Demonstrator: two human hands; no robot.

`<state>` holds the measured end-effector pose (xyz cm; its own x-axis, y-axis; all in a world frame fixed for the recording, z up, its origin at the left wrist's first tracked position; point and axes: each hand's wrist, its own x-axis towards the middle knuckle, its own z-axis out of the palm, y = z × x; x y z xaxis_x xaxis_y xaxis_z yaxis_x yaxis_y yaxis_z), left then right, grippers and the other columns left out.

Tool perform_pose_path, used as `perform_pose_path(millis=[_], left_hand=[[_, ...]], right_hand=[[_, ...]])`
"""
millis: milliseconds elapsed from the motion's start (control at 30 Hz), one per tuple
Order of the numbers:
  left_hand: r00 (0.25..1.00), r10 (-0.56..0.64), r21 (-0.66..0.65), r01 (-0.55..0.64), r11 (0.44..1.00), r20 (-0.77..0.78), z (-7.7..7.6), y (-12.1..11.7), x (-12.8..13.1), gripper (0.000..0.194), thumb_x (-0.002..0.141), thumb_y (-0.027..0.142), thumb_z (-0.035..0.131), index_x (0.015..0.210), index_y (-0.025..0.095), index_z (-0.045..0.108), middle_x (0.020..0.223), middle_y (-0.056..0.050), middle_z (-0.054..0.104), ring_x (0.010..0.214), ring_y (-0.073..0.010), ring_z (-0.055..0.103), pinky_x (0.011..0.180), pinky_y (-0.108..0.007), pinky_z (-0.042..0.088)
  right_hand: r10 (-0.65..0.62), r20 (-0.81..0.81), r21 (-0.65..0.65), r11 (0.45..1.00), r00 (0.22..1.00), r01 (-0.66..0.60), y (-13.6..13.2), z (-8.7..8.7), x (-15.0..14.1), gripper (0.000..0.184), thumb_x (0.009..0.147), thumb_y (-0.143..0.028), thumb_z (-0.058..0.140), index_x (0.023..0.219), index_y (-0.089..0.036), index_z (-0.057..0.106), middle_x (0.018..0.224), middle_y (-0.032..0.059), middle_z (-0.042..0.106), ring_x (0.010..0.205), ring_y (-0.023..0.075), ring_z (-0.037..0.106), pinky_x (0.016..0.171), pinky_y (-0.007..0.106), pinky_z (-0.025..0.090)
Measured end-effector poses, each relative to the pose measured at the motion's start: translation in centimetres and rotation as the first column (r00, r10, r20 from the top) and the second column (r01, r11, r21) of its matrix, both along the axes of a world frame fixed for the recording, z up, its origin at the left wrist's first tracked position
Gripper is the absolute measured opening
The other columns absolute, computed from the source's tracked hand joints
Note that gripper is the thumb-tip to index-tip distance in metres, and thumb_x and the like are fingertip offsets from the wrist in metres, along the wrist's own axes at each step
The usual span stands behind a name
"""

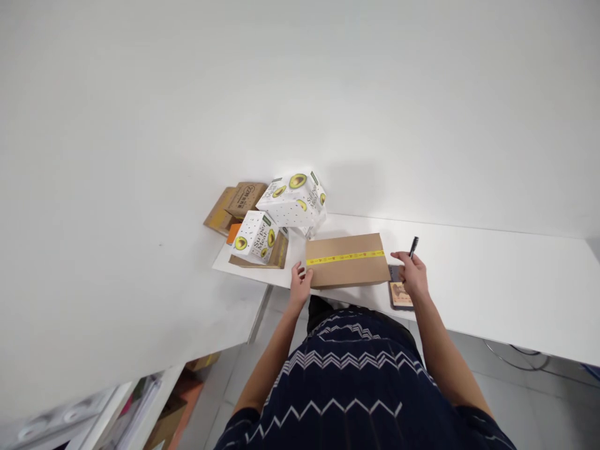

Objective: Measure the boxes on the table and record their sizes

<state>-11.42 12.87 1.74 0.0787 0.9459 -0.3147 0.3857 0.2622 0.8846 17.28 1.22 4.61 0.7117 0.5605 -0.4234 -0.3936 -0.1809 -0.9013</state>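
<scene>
A closed brown cardboard box (349, 265) lies on the white table in front of me, a strip of yellow printed tape running along its top. My left hand (300, 285) is at the box's left end, thumb against the near corner and fingers apart. Beyond the box's right end, my right hand (414, 276) is closed round a black marker pen (413, 246), which points upward, while the index finger reaches toward the box. A dark flat item with an orange-tan picture (402, 294) lies partly under my right hand.
Two white avocado-print boxes, a larger one (295, 200) and a smaller one (255, 237), stand at the left beside open brown cartons (246, 199). The white table (492, 281) runs right along the wall. Cables (525, 362) hang below its front edge. Shelves (140, 409) stand lower left.
</scene>
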Motion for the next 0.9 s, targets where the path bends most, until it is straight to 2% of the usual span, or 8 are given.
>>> perform_pose_path(millis=[67, 200, 267, 367, 467, 633, 800, 900], left_hand=[[0.996, -0.021, 0.194, 0.037, 0.980, -0.084, 1.0, -0.2, 0.4, 0.055, 0.081, 0.041, 0.058, 0.129, 0.020, 0.044, 0.130, -0.014, 0.048, 0.122, -0.0258, 0.045, 0.104, -0.041, 0.036], [0.963, -0.145, 0.486, 0.240, 0.841, -0.226, 3.4, -0.8, 2.8, 0.049, 0.083, 0.041, 0.055, 0.126, 0.018, 0.050, 0.137, -0.015, 0.040, 0.135, -0.0276, 0.029, 0.114, -0.043, 0.021], [0.928, -0.231, 0.522, 0.358, 0.774, -0.293, 4.5, -1.1, 4.5, 0.048, 0.084, 0.041, 0.053, 0.126, 0.017, 0.052, 0.141, -0.015, 0.038, 0.139, -0.0298, 0.021, 0.115, -0.046, 0.016], [0.866, -0.358, 0.515, 0.496, 0.699, -0.349, 5.7, -1.4, 6.8, 0.053, 0.086, 0.040, 0.051, 0.133, 0.017, 0.047, 0.146, -0.013, 0.034, 0.142, -0.0310, 0.013, 0.116, -0.049, 0.010], [0.844, -0.411, 0.483, 0.535, 0.693, -0.344, 6.4, -1.4, 8.5, 0.060, 0.088, 0.041, 0.047, 0.141, 0.016, 0.037, 0.151, -0.011, 0.028, 0.143, -0.0306, 0.009, 0.116, -0.051, 0.005], [0.839, -0.423, 0.450, 0.541, 0.711, -0.341, 5.6, -0.7, 9.7, 0.061, 0.089, 0.038, 0.044, 0.144, 0.016, 0.032, 0.153, -0.010, 0.024, 0.144, -0.0290, 0.006, 0.116, -0.051, -0.001], [0.780, -0.431, 0.363, 0.603, 0.710, -0.453, 3.9, -0.6, 9.5, 0.063, 0.086, 0.039, 0.049, 0.142, 0.015, 0.034, 0.152, -0.013, 0.026, 0.143, -0.0320, 0.010, 0.115, -0.053, -0.002], [0.757, -0.416, 0.379, 0.627, 0.681, -0.504, 3.7, -1.2, 9.3, 0.065, 0.086, 0.041, 0.048, 0.143, 0.013, 0.032, 0.152, -0.014, 0.024, 0.143, -0.0317, 0.010, 0.115, -0.052, -0.003]], right_hand=[[-0.077, 0.061, 0.071, 0.995, 0.995, 0.073, 0.5, 1.0, 0.4, 0.024, 0.069, -0.042, 0.061, 0.073, -0.020, 0.055, 0.094, 0.0045, 0.067, 0.038, 0.0011, 0.024, 0.033, 0.022, 0.018], [-0.135, 0.072, 0.177, 0.977, 0.988, 0.121, 2.2, 3.3, 1.0, 0.027, 0.074, -0.048, 0.051, 0.074, -0.021, 0.052, 0.088, 0.0038, 0.064, 0.045, 0.0059, 0.044, 0.043, 0.024, 0.039], [-0.141, 0.080, 0.186, 0.975, 0.987, 0.124, 3.1, 4.5, 0.6, 0.032, 0.077, -0.052, 0.046, 0.074, -0.021, 0.054, 0.082, 0.0043, 0.062, 0.055, 0.0103, 0.054, 0.051, 0.025, 0.046], [-0.114, 0.214, 0.150, 0.985, 0.970, 0.082, 4.2, 6.0, -0.8, 0.047, 0.083, -0.060, 0.037, 0.075, -0.019, 0.059, 0.063, 0.0024, 0.054, 0.053, 0.0117, 0.051, 0.050, 0.025, 0.043], [-0.013, 0.352, 0.120, 0.992, 0.936, -0.032, 4.8, 6.8, -2.8, 0.058, 0.086, -0.066, 0.030, 0.084, -0.018, 0.062, 0.050, -0.0020, 0.043, 0.045, 0.0113, 0.043, 0.047, 0.025, 0.039], [0.076, 0.405, 0.197, 0.966, 0.911, -0.168, 6.3, 5.2, -5.1, 0.037, 0.085, -0.055, 0.045, 0.093, -0.021, 0.057, 0.070, 0.0006, 0.058, 0.060, 0.0125, 0.052, 0.060, 0.026, 0.045], [0.178, 0.584, 0.105, 0.951, 0.792, -0.290, 6.8, 2.0, -6.0, 0.013, 0.079, -0.034, 0.054, 0.077, -0.022, 0.054, 0.076, -0.0001, 0.056, 0.072, 0.0145, 0.053, 0.070, 0.029, 0.045], [0.222, 0.663, 0.054, 0.938, 0.715, -0.341, 6.3, 1.5, -6.3, 0.010, 0.080, -0.031, 0.050, 0.079, -0.022, 0.055, 0.077, 0.0006, 0.058, 0.073, 0.0159, 0.054, 0.072, 0.030, 0.045]])
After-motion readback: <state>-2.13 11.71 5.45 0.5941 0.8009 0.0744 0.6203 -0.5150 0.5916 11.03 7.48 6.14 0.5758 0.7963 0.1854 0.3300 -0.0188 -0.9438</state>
